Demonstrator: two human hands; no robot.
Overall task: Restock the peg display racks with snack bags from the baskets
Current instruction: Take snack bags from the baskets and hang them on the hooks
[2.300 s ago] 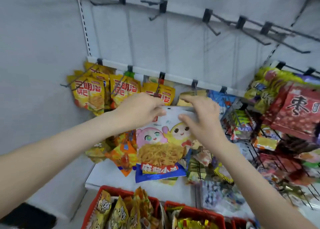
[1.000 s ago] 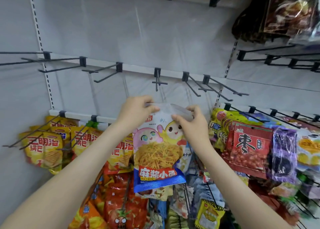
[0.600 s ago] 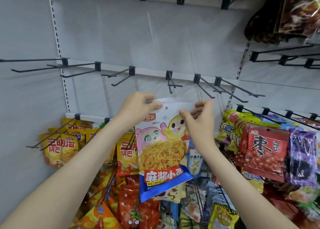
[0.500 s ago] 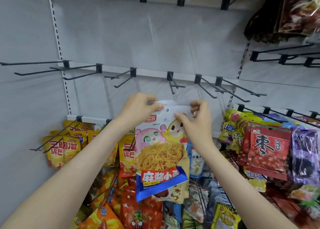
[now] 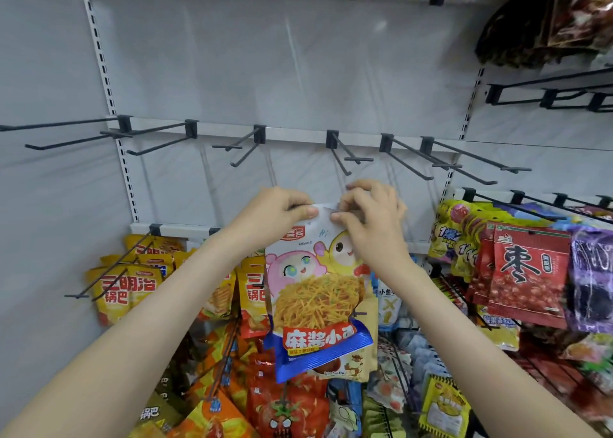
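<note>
A white snack bag (image 5: pixel 315 298) with two cartoon faces, yellow noodle sticks and a blue bottom band hangs upright in front of me. My left hand (image 5: pixel 275 215) pinches its top edge on the left. My right hand (image 5: pixel 371 218) pinches the same edge on the right, fingers curled over it. The bag's top sits a little below an empty black double peg (image 5: pixel 345 157) on the middle rail. The hang hole is hidden by my fingers.
Several empty black pegs (image 5: pixel 159 142) stick out along the same rail. Yellow snack bags (image 5: pixel 129 288) hang lower left, red bags (image 5: pixel 527 275) and purple ones lower right, dark bags (image 5: pixel 547 16) at the top right. More packets crowd the rows below.
I raised the bag from the lower rows up to just under the middle rail's pegs. My right hand slid inward along the top edge, closer to my left.
</note>
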